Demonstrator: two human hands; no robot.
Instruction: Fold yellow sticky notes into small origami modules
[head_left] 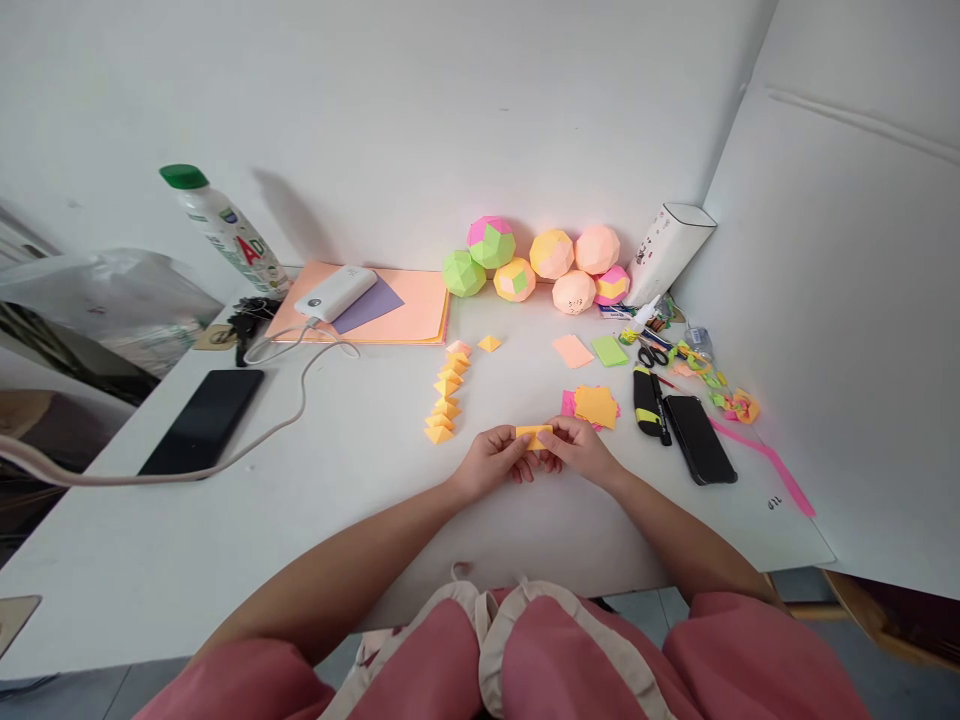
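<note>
Between my two hands, over the front middle of the desk, is a small folded piece of orange paper [534, 431]. My left hand [491, 460] pinches its left end, and my right hand [581, 450] pinches the right end. Both thumbs lie on top of the paper, with fingers curled beneath. Just beyond my right hand lies a loose stack of orange paper squares [597, 407] over pink ones. To the left of my hands runs a column of folded orange paper pieces [445, 409], with one single folded piece [490, 344] apart from it.
Colourful paper balls [552, 254] stand against the wall. On the right lie black scissors [651, 354], a yellow-black cutter [646, 400] and a black phone [700, 440]. A white cable [304, 400] crosses the left side near a dark phone [202, 422]. A tall bottle [232, 235] stands behind.
</note>
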